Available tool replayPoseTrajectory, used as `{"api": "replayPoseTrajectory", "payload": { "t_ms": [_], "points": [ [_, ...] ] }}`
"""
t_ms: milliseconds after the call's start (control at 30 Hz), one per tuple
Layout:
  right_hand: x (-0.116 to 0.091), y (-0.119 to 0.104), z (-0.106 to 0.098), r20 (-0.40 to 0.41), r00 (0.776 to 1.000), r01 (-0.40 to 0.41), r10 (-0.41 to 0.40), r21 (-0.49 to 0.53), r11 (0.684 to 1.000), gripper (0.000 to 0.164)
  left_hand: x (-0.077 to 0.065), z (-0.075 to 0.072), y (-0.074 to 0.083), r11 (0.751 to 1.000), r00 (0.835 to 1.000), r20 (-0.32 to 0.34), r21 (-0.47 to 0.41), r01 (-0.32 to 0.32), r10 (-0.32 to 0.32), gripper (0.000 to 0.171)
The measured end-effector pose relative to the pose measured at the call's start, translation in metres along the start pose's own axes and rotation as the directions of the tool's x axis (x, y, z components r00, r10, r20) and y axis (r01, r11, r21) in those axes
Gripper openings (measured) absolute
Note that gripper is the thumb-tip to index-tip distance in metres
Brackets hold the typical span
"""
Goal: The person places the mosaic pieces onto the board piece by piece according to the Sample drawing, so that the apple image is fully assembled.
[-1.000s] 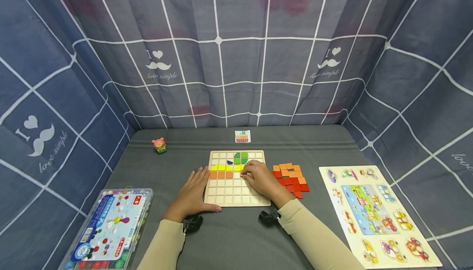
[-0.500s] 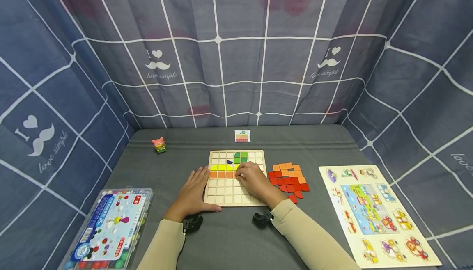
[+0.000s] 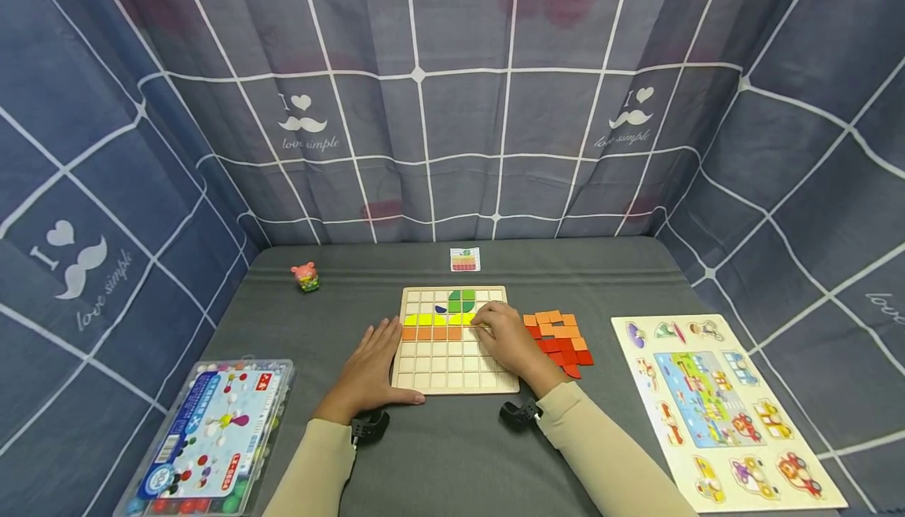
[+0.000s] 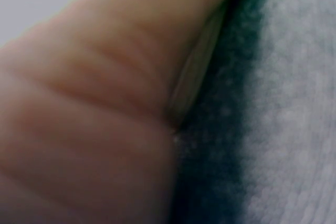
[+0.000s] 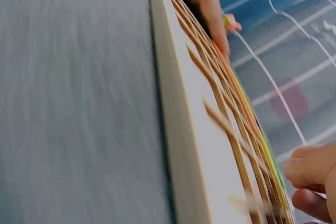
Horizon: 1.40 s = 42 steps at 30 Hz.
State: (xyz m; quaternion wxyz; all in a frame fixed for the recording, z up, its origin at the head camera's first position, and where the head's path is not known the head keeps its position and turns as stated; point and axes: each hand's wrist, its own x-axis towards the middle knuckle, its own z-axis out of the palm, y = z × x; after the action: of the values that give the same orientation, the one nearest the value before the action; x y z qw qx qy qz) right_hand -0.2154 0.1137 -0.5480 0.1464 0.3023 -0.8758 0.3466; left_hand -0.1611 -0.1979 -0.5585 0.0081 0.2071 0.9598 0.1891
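A pale wooden grid board (image 3: 441, 381) lies on the dark cloth. Along its left edge my left hand (image 3: 369, 368) rests with straight fingers, thumb by the near corner. Orange square tiles (image 3: 430, 334) fill part of one row, below a row of yellow tiles (image 3: 430, 320). Green pieces (image 3: 461, 301) and a small blue piece (image 3: 441, 309) sit higher up. Over the board's right side is my right hand (image 3: 507, 338), fingers loosely bent near the yellow row's right end. No tile shows between its fingertips (image 5: 296, 170) in the right wrist view. The left wrist view is blurred.
Loose orange and red tiles (image 3: 562, 340) lie right of the board. A small pattern card (image 3: 464, 259) is behind it. A pink toy figure (image 3: 305, 276) stands back left, a plastic bead box (image 3: 212, 430) front left, and a picture puzzle board (image 3: 636, 407) far right.
My right hand moved left over the orange row, then back right. One more orange tile now shows in that row, let go by the right hand. My left hand stays put.
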Motion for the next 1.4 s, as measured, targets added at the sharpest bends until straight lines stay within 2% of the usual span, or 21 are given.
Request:
{"api": "replayPoseTrajectory", "payload": {
  "t_ms": [233,300,467,667,900,1267,1400],
  "points": [
    [-0.013,0.031,-0.036,0.019,0.984,-0.176,0.177,-0.035,0.984,0.010,-0.001,-0.003,0.000,1.000,1.000,-0.013,0.000,-0.018,0.018,0.151],
    [-0.016,0.040,-0.045,0.030,0.979,-0.201,0.203,-0.061,0.978,0.011,-0.001,-0.004,0.001,1.000,1.000,-0.012,-0.002,-0.017,0.017,0.151],
    [-0.019,0.055,-0.063,0.067,0.979,-0.188,0.194,-0.079,0.979,0.011,-0.003,-0.004,0.002,1.000,1.000,-0.009,-0.007,-0.009,0.009,0.150],
    [-0.018,0.057,-0.072,0.099,0.978,-0.172,0.183,-0.110,0.979,0.008,-0.003,-0.005,0.002,1.000,1.000,0.000,-0.009,-0.001,0.001,0.151],
    [-0.018,0.057,-0.071,0.123,0.974,-0.163,0.191,-0.209,0.964,0.003,-0.003,-0.004,0.002,1.000,1.000,-0.008,-0.009,-0.018,0.018,0.150],
    [-0.018,0.059,-0.067,0.117,0.978,-0.145,0.174,-0.221,0.964,0.005,-0.002,-0.004,0.001,1.000,1.000,-0.012,-0.013,-0.020,0.020,0.151],
    [-0.018,0.058,-0.064,0.087,0.983,-0.142,0.163,-0.211,0.967,0.005,-0.001,-0.003,0.001,1.000,1.000,-0.011,-0.013,-0.022,0.022,0.151]
  ]
}}
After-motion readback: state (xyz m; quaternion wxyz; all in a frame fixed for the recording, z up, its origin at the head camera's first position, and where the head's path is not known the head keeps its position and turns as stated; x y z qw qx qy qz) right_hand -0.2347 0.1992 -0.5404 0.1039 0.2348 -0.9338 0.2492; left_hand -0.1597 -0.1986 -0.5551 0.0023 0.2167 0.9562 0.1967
